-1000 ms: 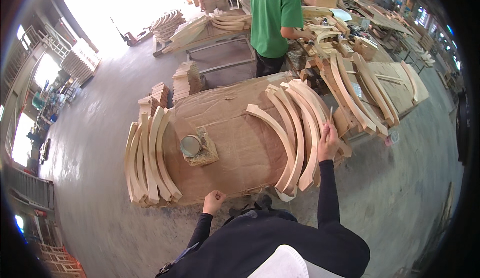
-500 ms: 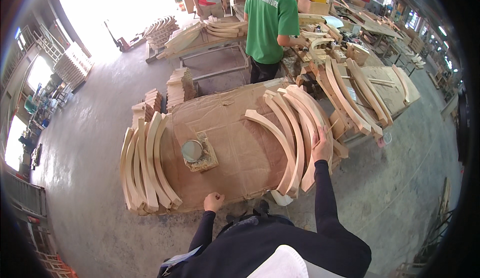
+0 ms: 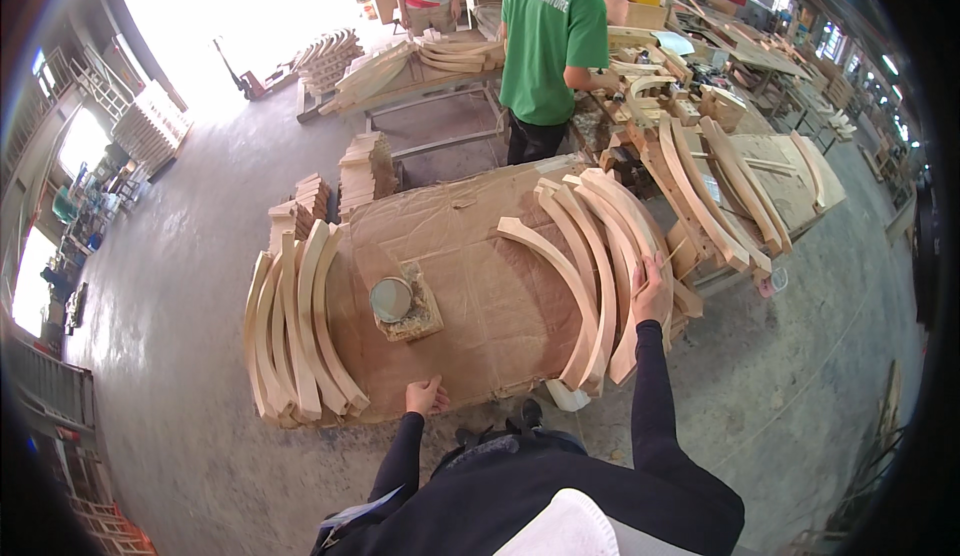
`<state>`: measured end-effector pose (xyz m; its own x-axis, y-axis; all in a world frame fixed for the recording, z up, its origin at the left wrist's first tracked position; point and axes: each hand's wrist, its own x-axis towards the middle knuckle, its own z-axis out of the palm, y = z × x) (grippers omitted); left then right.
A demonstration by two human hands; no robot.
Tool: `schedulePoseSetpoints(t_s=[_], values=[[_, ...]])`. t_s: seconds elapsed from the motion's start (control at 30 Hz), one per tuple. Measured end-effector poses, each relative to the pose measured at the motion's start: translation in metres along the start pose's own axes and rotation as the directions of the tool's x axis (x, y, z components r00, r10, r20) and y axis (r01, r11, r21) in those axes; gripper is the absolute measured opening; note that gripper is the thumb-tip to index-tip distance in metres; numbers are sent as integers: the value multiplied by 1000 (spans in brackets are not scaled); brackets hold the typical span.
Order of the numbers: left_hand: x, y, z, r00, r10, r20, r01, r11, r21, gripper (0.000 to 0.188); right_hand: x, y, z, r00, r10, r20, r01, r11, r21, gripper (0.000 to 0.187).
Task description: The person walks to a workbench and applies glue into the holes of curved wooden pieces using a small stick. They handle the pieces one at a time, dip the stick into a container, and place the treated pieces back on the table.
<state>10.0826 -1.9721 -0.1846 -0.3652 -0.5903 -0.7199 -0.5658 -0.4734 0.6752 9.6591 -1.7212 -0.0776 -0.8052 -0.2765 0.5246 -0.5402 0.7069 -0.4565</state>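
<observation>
My right hand (image 3: 652,291) grips an outer curved wooden piece (image 3: 612,196) in the pile on the right side of the cardboard-covered table (image 3: 470,256). A thin pale stick (image 3: 677,253) shows just beyond its fingers; whether the hand touches it I cannot tell. Over the table's near edge, my left hand (image 3: 427,396) is empty, its fingers loosely bent and apart. Another set of curved wooden pieces (image 3: 300,326) lies along the left side. Between the two piles, a round tin (image 3: 391,299) sits on a crusted square block (image 3: 425,316).
Stacks of short wooden parts (image 3: 366,171) stand past the table's far left corner. A person in a green shirt (image 3: 548,41) works at a cluttered bench beyond. More curved pieces (image 3: 735,191) rest on a stand at the right. A pallet jack (image 3: 240,76) is far left.
My left hand has loosened from a closed curl, its fingers now more extended. My right hand keeps its place at the right pile. The whole view has shifted slightly.
</observation>
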Motion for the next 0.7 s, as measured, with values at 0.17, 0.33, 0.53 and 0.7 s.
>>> schedulePoseSetpoints(t_s=[0.17, 0.33, 0.53, 0.7], values=[[1, -3, -4, 1000, -6, 25, 6, 1000, 13, 45, 0, -18, -12, 994, 90, 63, -92, 995, 34, 29], [3, -1, -4, 999, -13, 40, 12, 1000, 19, 45, -1, -13, -10, 998, 54, 23, -55, 998, 7, 27], [1, -1, -4, 999, 1, 45, -2, 1000, 24, 47, 0, -5, -2, 1000, -7, -25, 7, 1000, 17, 25], [0, 1, -4, 999, 11, 42, -12, 999, 40, 47, -2, -5, -1, 1000, 20, -8, -20, 999, 47, 25]])
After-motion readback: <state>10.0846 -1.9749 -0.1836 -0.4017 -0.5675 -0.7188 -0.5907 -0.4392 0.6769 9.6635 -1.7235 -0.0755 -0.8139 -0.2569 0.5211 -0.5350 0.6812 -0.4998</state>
